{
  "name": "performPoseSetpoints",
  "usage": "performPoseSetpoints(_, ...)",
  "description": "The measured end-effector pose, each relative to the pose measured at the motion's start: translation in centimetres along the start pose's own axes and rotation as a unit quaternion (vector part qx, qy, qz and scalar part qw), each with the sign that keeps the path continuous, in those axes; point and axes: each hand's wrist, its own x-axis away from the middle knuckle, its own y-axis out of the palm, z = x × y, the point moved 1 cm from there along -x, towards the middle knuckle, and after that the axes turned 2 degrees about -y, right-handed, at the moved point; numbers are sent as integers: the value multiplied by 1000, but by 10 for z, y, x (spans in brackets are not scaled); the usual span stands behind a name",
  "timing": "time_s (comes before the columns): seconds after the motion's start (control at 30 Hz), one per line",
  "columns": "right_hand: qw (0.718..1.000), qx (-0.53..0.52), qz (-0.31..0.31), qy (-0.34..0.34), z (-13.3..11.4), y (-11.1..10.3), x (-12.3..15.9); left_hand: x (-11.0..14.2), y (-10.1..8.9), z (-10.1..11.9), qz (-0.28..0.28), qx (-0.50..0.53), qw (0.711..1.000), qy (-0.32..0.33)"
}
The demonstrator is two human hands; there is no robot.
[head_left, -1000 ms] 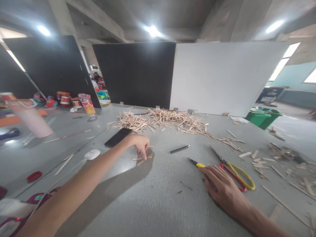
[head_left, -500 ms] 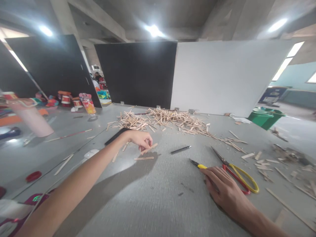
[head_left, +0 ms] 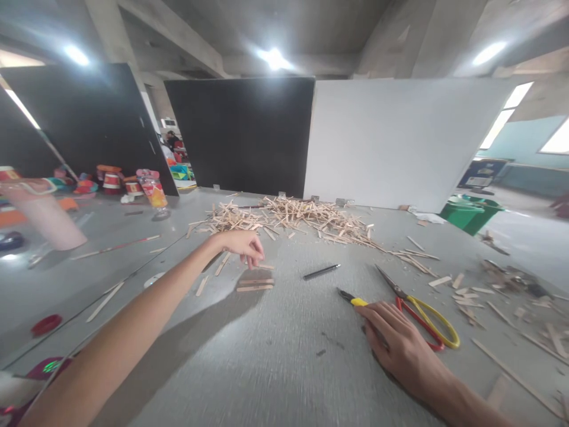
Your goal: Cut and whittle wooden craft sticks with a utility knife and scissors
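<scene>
My left hand (head_left: pixel 245 244) is closed, fingers pointing down, with its fingertips at a wooden craft stick (head_left: pixel 265 267). Just nearer to me, two more craft sticks (head_left: pixel 255 289) lie side by side in the hand's shadow. My right hand (head_left: pixel 398 338) is wrapped over the yellow handles of a pair of pliers (head_left: pixel 353 298), whose dark jaws point away to the left; most of the handles are hidden under the palm. Beside that hand lie large scissors (head_left: pixel 411 299) with one red and one yellow handle. A dark pen (head_left: pixel 322 272) rests between the two hands.
A heap of wooden sticks (head_left: pixel 311 216) spreads along the back, before black (head_left: pixel 240 136) and white (head_left: pixel 391 142) panels. Loose sticks and scraps (head_left: pixel 464 296) lie at the right. A pink bottle (head_left: pixel 48 216), a drink bottle (head_left: pixel 154 193) and a red ring (head_left: pixel 46 324) stand or lie left.
The stick that my left hand held now lies flat, parallel to the other one. The hand has shifted slightly back to a further stick. My right hand stays on the pliers; the view shifts slightly.
</scene>
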Motion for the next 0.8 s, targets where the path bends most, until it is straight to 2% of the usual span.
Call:
performPoseSetpoints(0.07,1000,-1,0,-1,0,1,1,-5,-7,-7,96,6,995,-8)
performPoseSetpoints(0.17,1000,2,0,1,1,2,1,-6,-21,-19,236,10,972,-15)
performPoseSetpoints(0.27,1000,-2,-3,-1,2,2,2,-1,-33,-29,315,5,949,-13)
performPoseSetpoints(0.33,1000,-2,-3,-2,2,2,1,2,-36,-32,329,0,944,-8)
performPoseSetpoints(0.53,1000,-2,0,-1,2,4,1,-8,-29,-34,296,-24,955,14)
performPoseSetpoints(0.8,1000,-20,-3,23,4,9,-1,-24,-21,-40,286,-63,956,30)
